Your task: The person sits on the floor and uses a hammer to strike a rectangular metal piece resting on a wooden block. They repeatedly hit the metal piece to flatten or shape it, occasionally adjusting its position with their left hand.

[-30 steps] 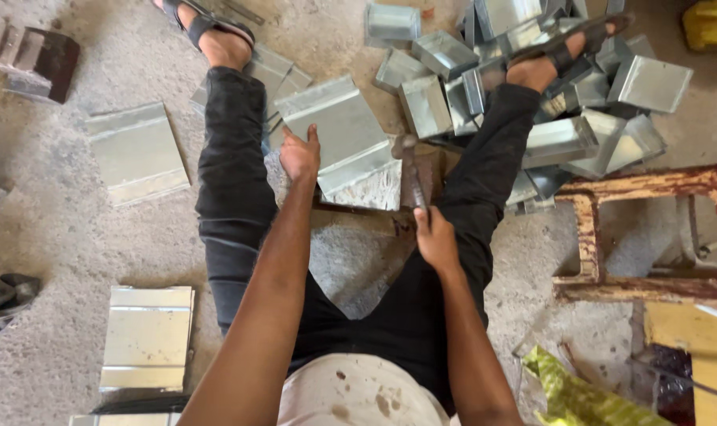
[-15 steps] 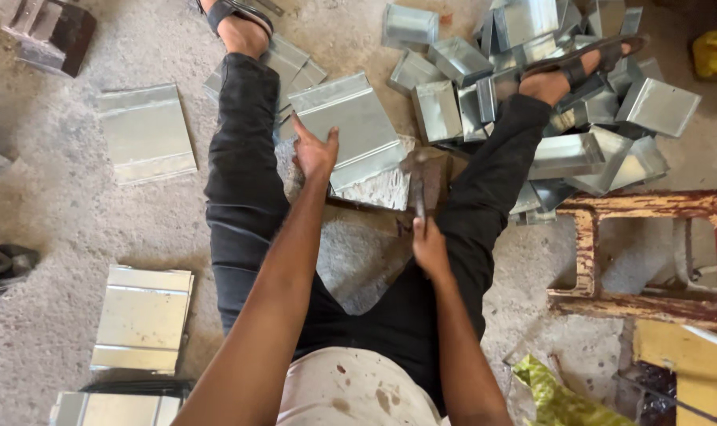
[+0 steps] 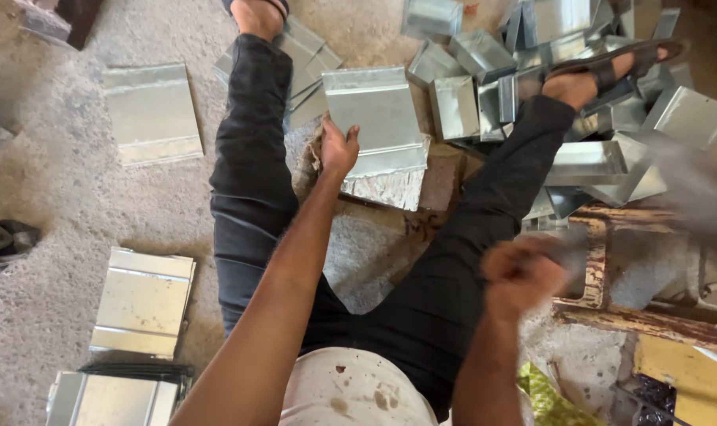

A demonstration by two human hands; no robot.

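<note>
The right hand (image 3: 524, 272) is motion-blurred, so its grip and what it holds cannot be told. A grey streak (image 3: 690, 185) smears right. The far foot (image 3: 257, 12) is cut off.

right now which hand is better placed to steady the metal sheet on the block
Left. The left hand already rests on the metal sheet, while the right hand is raised and blurred, away from it.
</note>
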